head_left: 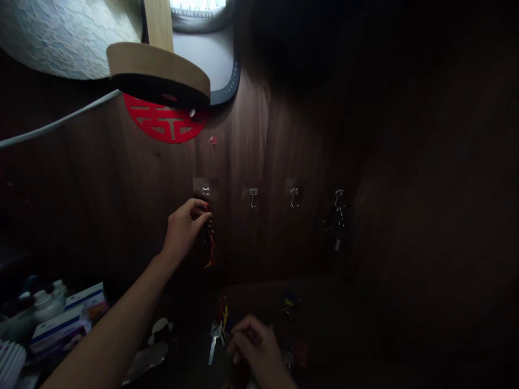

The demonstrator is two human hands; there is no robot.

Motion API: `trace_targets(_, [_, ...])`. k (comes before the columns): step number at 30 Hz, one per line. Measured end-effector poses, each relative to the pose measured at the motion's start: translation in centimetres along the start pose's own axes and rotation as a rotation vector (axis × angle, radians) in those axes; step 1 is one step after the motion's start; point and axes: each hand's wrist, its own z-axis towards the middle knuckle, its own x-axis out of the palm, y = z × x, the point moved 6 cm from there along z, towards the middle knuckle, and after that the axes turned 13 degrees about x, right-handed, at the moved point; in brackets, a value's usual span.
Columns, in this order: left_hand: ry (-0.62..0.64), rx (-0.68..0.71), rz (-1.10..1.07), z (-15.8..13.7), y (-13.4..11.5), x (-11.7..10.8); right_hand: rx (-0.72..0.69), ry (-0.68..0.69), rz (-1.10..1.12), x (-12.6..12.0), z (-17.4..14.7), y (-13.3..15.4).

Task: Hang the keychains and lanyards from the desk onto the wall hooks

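My left hand (187,222) pinches the top of a dark keychain (210,229) with a red bead and yellow-orange tassel. It hangs just below the leftmost metal hook (206,192); whether it is on the hook is hidden by my fingers. Lower down, my right hand (255,346) hovers over the dark surface with loosely bent fingers, and nothing shows between them. Close to its left lies a bunch of keys (214,337) with a yellow and a red tag. Farther back on the surface is a small yellow-and-blue item (289,301), too dim to name.
Two bare hooks (253,197) (294,197) and a hook holding dark keys (339,221) line the wooden panel. Above hang a straw hat (158,73), a grey visor (211,59) and a red paper-cut (166,121). Boxes (60,329) and a white bottle (47,307) stand left.
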Motion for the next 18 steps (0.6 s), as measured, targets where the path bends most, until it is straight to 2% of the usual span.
trace_targets(5, [-0.016, -0.051, -0.036, -0.4, 0.6, -0.1, -0.013, 0.003, -0.017, 0.0, -0.1, -0.1])
trace_targets(11, [-0.050, -0.106, -0.045, -2.2, 2.2, -0.4, 0.002, 0.012, -0.052, 0.2, -0.2, 0.0])
trace_targets(18, [-0.015, -0.185, -0.107, -5.6, 4.3, 1.2, -0.008, 0.028, -0.091, 0.3, -0.3, -0.4])
